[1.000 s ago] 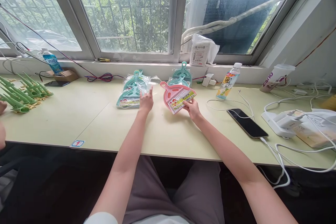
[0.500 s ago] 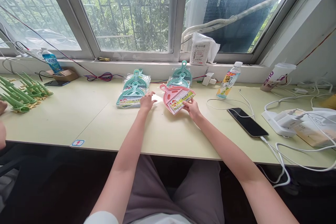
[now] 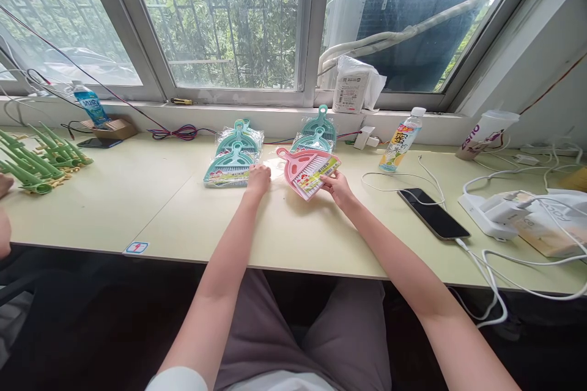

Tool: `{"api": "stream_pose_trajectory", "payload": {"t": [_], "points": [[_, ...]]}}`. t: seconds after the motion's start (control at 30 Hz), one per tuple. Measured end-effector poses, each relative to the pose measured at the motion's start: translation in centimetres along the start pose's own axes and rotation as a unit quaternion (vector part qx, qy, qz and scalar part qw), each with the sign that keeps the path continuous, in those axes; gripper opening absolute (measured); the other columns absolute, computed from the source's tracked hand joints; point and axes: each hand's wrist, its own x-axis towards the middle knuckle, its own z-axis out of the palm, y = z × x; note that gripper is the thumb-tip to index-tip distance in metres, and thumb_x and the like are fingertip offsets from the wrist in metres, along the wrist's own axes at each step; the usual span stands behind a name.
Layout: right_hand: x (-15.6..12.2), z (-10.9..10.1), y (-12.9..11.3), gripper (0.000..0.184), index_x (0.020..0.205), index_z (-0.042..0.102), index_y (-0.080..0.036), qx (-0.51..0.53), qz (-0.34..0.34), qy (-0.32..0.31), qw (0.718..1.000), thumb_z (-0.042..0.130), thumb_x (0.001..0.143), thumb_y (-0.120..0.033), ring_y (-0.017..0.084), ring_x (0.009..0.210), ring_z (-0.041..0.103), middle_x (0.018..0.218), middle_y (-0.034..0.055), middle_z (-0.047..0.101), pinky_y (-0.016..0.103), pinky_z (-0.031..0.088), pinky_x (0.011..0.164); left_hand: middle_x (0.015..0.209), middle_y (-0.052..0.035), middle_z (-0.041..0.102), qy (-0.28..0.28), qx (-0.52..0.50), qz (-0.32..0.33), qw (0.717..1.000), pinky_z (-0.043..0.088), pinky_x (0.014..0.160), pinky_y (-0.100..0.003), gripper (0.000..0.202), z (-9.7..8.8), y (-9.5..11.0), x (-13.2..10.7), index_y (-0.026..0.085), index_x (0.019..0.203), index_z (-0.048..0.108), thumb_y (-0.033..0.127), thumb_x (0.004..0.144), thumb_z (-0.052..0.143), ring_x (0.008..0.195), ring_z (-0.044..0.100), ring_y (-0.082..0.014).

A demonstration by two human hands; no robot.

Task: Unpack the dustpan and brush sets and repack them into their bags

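Observation:
My right hand grips the near edge of a pink mini dustpan-and-brush set with a colourful label, tilted just above the pale table. My left hand rests with curled fingers on a clear plastic bag that lies flat between the pink set and a bagged teal dustpan set. A second bagged teal set lies behind that one. Two further teal sets lie behind the pink one, near the window sill.
A phone on a cable, a drink bottle, a tilted cup and a white charger with looping cables are at the right. Green plastic pieces lie far left, beside another person's hand. A white packet stands on the sill.
My left hand has come down from holding the clear bag up in the air and now presses it onto the table. The pink set has barely moved.

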Motion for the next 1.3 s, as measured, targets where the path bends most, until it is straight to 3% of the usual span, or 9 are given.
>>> {"api": "stream_pose_trajectory", "payload": {"t": [0.13, 0.27, 0.4, 0.57, 0.67, 0.9, 1.17, 1.3], "points": [[-0.1, 0.0, -0.5, 0.03, 0.092, 0.056, -0.02, -0.01, 0.011, -0.016, 1.0, 0.07, 0.067, -0.01, 0.018, 0.077, 0.071, 0.086, 0.0017, 0.072, 0.041, 0.061, 0.082, 0.085, -0.0148, 0.064, 0.036, -0.057, -0.059, 0.996, 0.036, 0.092, -0.046, 0.023, -0.6, 0.4, -0.1, 0.019, 0.07, 0.065, 0.007, 0.079, 0.048, 0.105, 0.053, -0.0314], [-0.3, 0.1, -0.6, 0.032, 0.094, 0.058, -0.02, -0.015, 0.012, -0.041, 0.999, 0.073, 0.066, -0.012, 0.02, 0.077, 0.071, 0.085, 0.0028, 0.073, 0.042, 0.061, 0.081, 0.098, -0.0169, 0.061, 0.121, -0.081, -0.132, 0.98, 0.039, 0.089, -0.045, 0.031, -1.8, 0.7, -0.2, 0.016, 0.088, 0.064, 0.004, 0.085, 0.035, 0.109, 0.049, -0.0319], [-0.5, 0.3, -0.8, 0.036, 0.095, 0.06, -0.02, -0.013, 0.009, -0.073, 0.997, 0.077, 0.063, -0.015, 0.022, 0.082, 0.071, 0.089, 0.0041, 0.073, 0.044, 0.06, 0.083, 0.103, -0.0154, 0.059, 0.22, -0.135, -0.189, 0.947, 0.038, 0.094, -0.045, 0.032, -2.6, 0.7, -0.3, 0.018, 0.098, 0.06, 0.011, 0.091, 0.029, 0.113, 0.047, -0.0312], [-0.8, 0.2, -1.4, 0.04, 0.097, 0.061, -0.019, -0.035, 0.018, -0.119, 0.992, 0.08, 0.061, -0.019, 0.023, 0.083, 0.071, 0.092, 0.0063, 0.073, 0.045, 0.059, 0.082, 0.109, -0.0157, 0.059, 0.255, -0.173, -0.23, 0.923, 0.039, 0.093, -0.043, 0.034, -3.2, 0.6, -0.5, 0.018, 0.101, 0.058, 0.016, 0.094, 0.026, 0.116, 0.046, -0.0307], [-0.7, 0.2, -1.2, 0.04, 0.098, 0.06, -0.019, -0.037, 0.006, -0.103, 0.994, 0.079, 0.062, -0.019, 0.022, 0.08, 0.071, 0.09, 0.0057, 0.073, 0.044, 0.06, 0.081, 0.109, -0.0159, 0.058, 0.243, -0.173, -0.209, 0.931, 0.036, 0.095, -0.045, 0.035, -3.4, 1.0, -0.6, 0.018, 0.102, 0.059, 0.015, 0.093, 0.025, 0.117, 0.044, -0.0312], [-0.1, 0.1, 0.4, 0.033, 0.096, 0.056, -0.021, -0.005, -0.035, 0.035, 0.999, 0.073, 0.069, -0.015, 0.018, 0.082, 0.07, 0.088, 0.0011, 0.071, 0.04, 0.06, 0.084, 0.104, -0.0136, 0.058, 0.222, -0.108, -0.137, 0.959, 0.032, 0.096, -0.046, 0.04, -3.2, 2.6, -1.0, 0.018, 0.101, 0.06, 0.007, 0.09, 0.024, 0.112, 0.046, -0.0302], [0.0, 0.4, 0.7, 0.027, 0.087, 0.064, -0.017, 0.002, 0.017, -0.051, 0.999, 0.079, 0.065, -0.021, 0.024, 0.085, 0.071, 0.086, 0.0064, 0.073, 0.045, 0.059, 0.086, 0.1, -0.0117, 0.06, 0.209, -0.13, -0.026, 0.969, 0.03, 0.097, -0.043, 0.034, -2.5, 4.1, -1.0, 0.021, 0.095, 0.061, 0.011, 0.092, 0.029, 0.108, 0.048, -0.0283], [-0.1, 0.5, 0.5, 0.03, 0.082, 0.066, -0.018, 0.04, -0.012, -0.024, 0.999, 0.084, 0.06, -0.025, 0.023, 0.088, 0.07, 0.09, 0.0051, 0.073, 0.043, 0.057, 0.09, 0.107, -0.011, 0.059, 0.22, -0.221, -0.017, 0.95, 0.026, 0.103, -0.044, 0.021, -3.0, 5.3, -1.4, 0.022, 0.093, 0.06, 0.02, 0.093, 0.039, 0.116, 0.045, -0.0286]]}}
